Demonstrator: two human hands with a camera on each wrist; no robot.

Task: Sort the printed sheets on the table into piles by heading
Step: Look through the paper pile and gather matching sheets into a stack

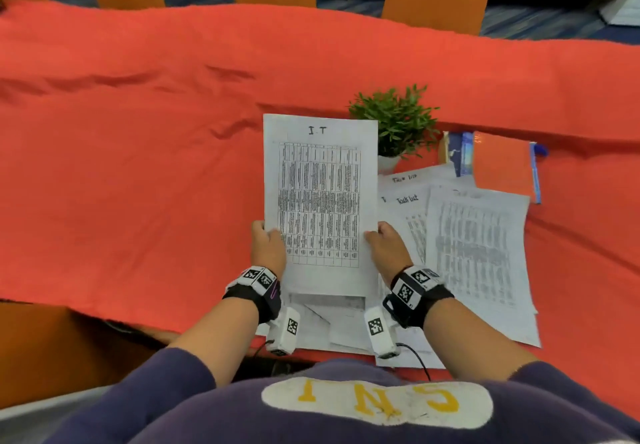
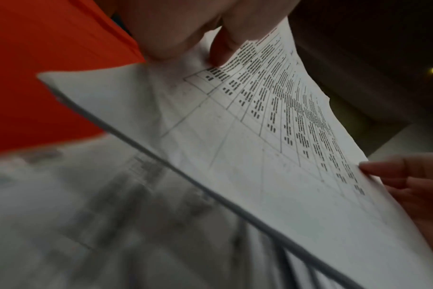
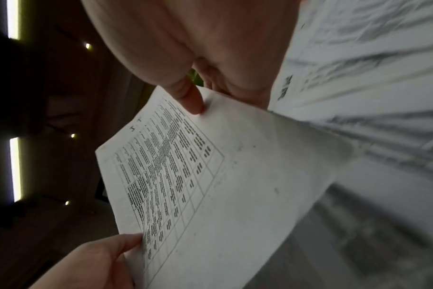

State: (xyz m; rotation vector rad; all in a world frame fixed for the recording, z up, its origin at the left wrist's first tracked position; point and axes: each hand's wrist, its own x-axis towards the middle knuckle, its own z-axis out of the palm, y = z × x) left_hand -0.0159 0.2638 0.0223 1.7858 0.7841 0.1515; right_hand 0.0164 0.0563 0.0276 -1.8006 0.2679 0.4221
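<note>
Both hands, left (image 1: pixel 266 244) and right (image 1: pixel 387 246), pinch the I.T sheet (image 1: pixel 320 201), hiding sheets (image 1: pixel 481 246) beneath; their headings mostly blur.

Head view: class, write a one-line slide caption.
Both hands, left and right, hold up the "I.T" sheet above red tablecloth.

Matt paper sheet (image 1: pixel 320 197), cloth tablecloth (image 1: pixel 138 166)
</note>
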